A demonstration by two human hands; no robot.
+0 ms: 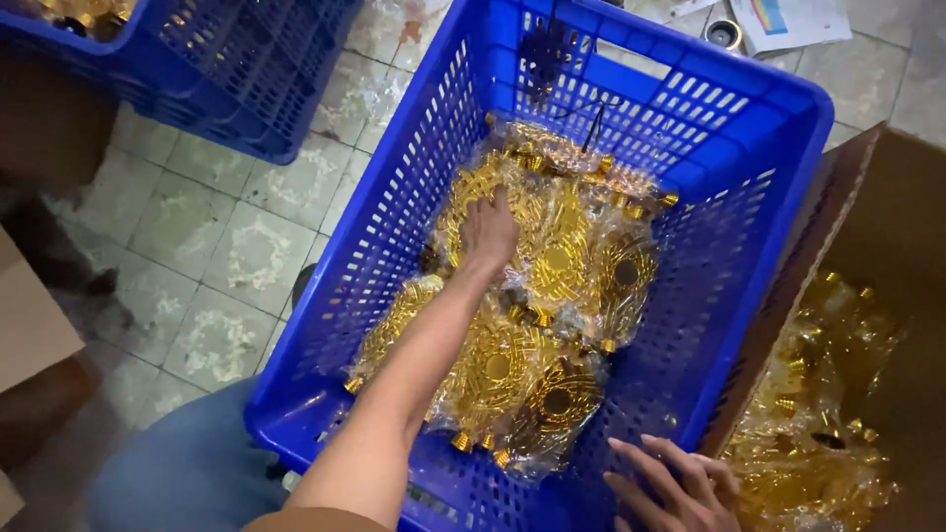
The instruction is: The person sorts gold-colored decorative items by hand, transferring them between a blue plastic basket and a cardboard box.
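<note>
A blue slatted plastic crate [778, 118] stands on the floor in front of me. Inside it lie several packets of round gold ornaments [581, 266], each wrapped in clear plastic. My left hand [490, 232] reaches deep into the crate, its fingers curled down onto the top of the pile and gripping the wrap of one packet. My right hand [675, 483] rests with its fingers spread at the crate's near right corner and holds nothing.
An open cardboard box [887, 217] at the right touches the crate and holds more wrapped gold ornaments [818, 424]. A second blue crate [236, 69] stands at the top left. Tiled floor [227, 256] lies between them. My blue-clad knee [187, 463] is at the bottom left.
</note>
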